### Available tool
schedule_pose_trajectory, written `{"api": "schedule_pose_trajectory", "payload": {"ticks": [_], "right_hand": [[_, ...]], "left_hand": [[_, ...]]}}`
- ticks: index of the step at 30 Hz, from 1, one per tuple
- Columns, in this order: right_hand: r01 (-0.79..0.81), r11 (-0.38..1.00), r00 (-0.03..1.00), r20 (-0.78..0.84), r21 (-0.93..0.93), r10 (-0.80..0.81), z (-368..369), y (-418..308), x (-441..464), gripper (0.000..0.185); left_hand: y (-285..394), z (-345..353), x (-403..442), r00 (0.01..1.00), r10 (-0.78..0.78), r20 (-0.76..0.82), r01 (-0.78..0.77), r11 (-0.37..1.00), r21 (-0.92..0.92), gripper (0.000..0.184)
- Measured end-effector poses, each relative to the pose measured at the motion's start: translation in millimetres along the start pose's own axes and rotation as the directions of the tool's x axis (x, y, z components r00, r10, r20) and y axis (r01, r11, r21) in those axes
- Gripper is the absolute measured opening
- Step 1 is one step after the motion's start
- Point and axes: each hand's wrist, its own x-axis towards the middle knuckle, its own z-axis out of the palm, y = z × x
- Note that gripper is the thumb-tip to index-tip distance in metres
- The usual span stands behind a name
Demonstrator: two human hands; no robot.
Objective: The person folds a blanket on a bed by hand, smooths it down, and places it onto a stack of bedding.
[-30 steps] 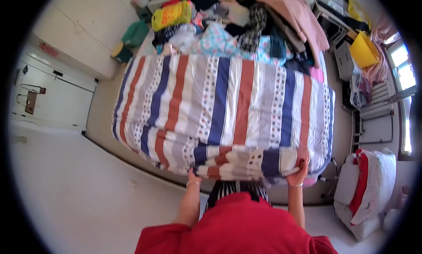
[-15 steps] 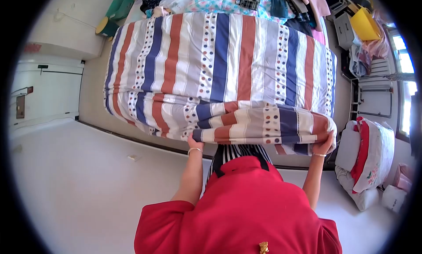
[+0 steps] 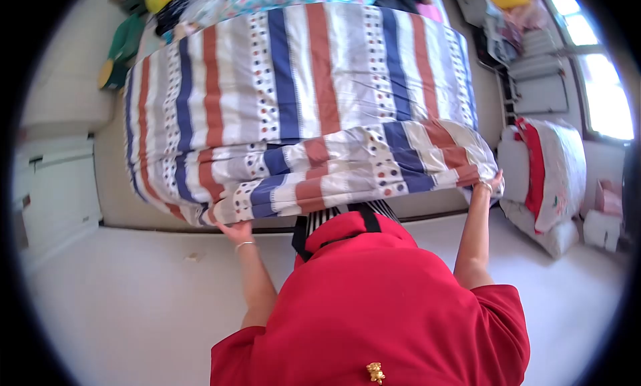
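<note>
A striped quilt (image 3: 320, 86) in white, rust, navy and grey with dotted bands covers most of the bed. Its near edge is gathered into a loose fold that hangs toward me. At the left end of that fold, my left hand (image 3: 235, 231) grips the fabric, fingers partly tucked beneath it. My right hand (image 3: 493, 183) is closed on the fold's right end, near the quilt's corner. Between the hands, the gathered cloth sags in soft creases in front of my striped trousers.
Clothes and patterned bedding (image 3: 267, 6) are heaped along the bed's far side. Folded bedding (image 3: 557, 179) is stacked at the right, below a bright window (image 3: 604, 79). A green bin (image 3: 125, 36) stands at the far left. A small pale item (image 3: 193, 257) lies on the floor.
My left hand has moved left along the near edge, so my hands are wider apart and the fold is stretched longer. The whole view has shifted slightly.
</note>
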Motion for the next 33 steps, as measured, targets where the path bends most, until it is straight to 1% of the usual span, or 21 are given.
{"api": "schedule_pose_trajectory", "payload": {"ticks": [3, 5, 7, 9, 10, 12, 14, 15, 16, 17, 19, 22, 24, 25, 26, 27, 28, 29, 30, 31, 33], "right_hand": [[0.043, 0.999, 0.990, 0.134, 0.003, -0.043, -1.2, -32.8, -5.4, 0.026], [0.074, 0.997, 0.985, 0.153, 0.003, -0.074, 29.4, -59.5, -79.9, 0.018], [-0.031, 0.999, 0.906, 0.423, 0.009, 0.024, 7.7, -93.3, -75.6, 0.017], [0.099, 0.995, 0.965, 0.245, 0.011, -0.099, 27.4, -109.4, -131.1, 0.017], [0.081, 0.997, 0.959, 0.273, 0.004, -0.079, 5.6, -115.2, -107.2, 0.021], [0.076, 0.997, 0.981, 0.182, -0.007, -0.074, -0.9, -104.1, -104.1, 0.024], [0.099, 0.993, 0.986, 0.143, -0.069, -0.088, -12.2, -90.4, -86.9, 0.032], [0.065, 0.995, 0.995, 0.074, -0.071, -0.060, -22.4, -84.6, -60.8, 0.027], [0.057, 0.994, 0.991, 0.127, -0.093, -0.045, -22.8, -85.8, -50.5, 0.024], [0.050, 0.992, 0.984, 0.174, -0.114, -0.030, -24.4, -87.3, -43.3, 0.020], [0.047, 0.985, 0.981, 0.196, -0.168, -0.014, -17.1, -102.1, -35.4, 0.018], [0.250, 0.933, 0.964, 0.159, -0.259, -0.214, -12.4, -136.6, -41.8, 0.020], [0.139, 0.962, 0.985, 0.133, -0.237, -0.110, -32.7, -156.0, -69.2, 0.034], [0.302, 0.754, 0.945, 0.082, -0.584, -0.315, -111.8, -165.8, -18.8, 0.037], [0.228, 0.815, 0.962, -0.008, -0.534, -0.274, -122.9, -154.3, -64.7, 0.036], [0.308, 0.750, 0.883, -0.118, -0.586, -0.455, -189.2, -136.4, -46.2, 0.036], [0.253, 0.699, 0.798, -0.263, -0.669, -0.542, -210.3, -124.8, -75.0, 0.036], [-0.014, 0.697, 0.724, -0.488, -0.717, -0.487, -258.7, -116.2, -70.2, 0.039], [-0.144, 0.438, 0.750, -0.387, -0.887, -0.537, -302.2, -114.0, -56.2, 0.039], [-0.255, 0.128, 0.765, -0.281, -0.959, -0.579, -345.0, -112.0, -42.2, 0.040], [-0.195, 0.636, 0.670, -0.575, -0.747, -0.470, -274.8, -107.5, -86.2, 0.039]], "left_hand": [[25.7, 20.7, 44.1, 0.976, -0.050, -0.210, 0.136, 0.898, 0.419, 0.062], [38.4, 12.4, 94.0, 0.948, -0.176, -0.266, 0.297, 0.791, 0.534, 0.054], [40.8, 28.9, 101.8, 0.935, -0.129, -0.332, 0.312, 0.746, 0.589, 0.043], [60.5, 33.6, 98.1, 0.959, -0.082, -0.272, 0.232, 0.779, 0.582, 0.038], [67.6, 19.0, 74.4, 0.973, 0.166, 0.163, -0.226, 0.518, 0.825, 0.045], [105.8, 0.5, 60.8, 0.853, 0.223, 0.473, -0.504, 0.110, 0.857, 0.054], [138.1, -2.8, 32.0, 0.731, 0.341, 0.591, -0.583, -0.139, 0.801, 0.060], [150.7, 9.5, 5.3, 0.753, 0.301, 0.585, -0.581, -0.115, 0.806, 0.056], [131.1, 35.8, -34.8, 0.698, 0.478, 0.532, -0.666, 0.163, 0.728, 0.053], [133.1, 65.2, -58.2, 0.697, 0.476, 0.536, -0.669, 0.163, 0.725, 0.053], [136.7, 103.7, -85.1, 0.929, 0.355, 0.108, -0.348, 0.733, 0.584, 0.055], [142.3, 74.7, -90.6, 0.866, 0.432, 0.252, -0.464, 0.505, 0.728, 0.058], [130.8, 53.7, -109.4, 0.890, 0.399, 0.220, -0.424, 0.548, 0.721, 0.057], [130.8, 39.6, -111.9, 0.915, 0.356, 0.191, -0.379, 0.595, 0.708, 0.056], [140.4, 2.5, -102.4, 0.947, 0.310, 0.086, -0.271, 0.625, 0.732, 0.055], [145.6, -46.3, -91.8, 0.965, 0.261, -0.022, -0.161, 0.657, 0.737, 0.054], [146.9, -93.6, -89.1, 0.954, 0.300, -0.017, -0.127, 0.457, 0.880, 0.053], [139.8, -105.0, -91.0, 0.949, 0.316, -0.009, -0.106, 0.346, 0.932, 0.053], [131.9, -114.6, -93.7, 0.943, 0.333, -0.001, -0.081, 0.230, 0.970, 0.052], [120.1, -103.2, -99.5, 0.920, 0.360, -0.157, -0.003, 0.405, 0.914, 0.051], [125.4, -99.7, -93.9, 0.883, 0.360, -0.301, 0.049, 0.567, 0.822, 0.050]]}}
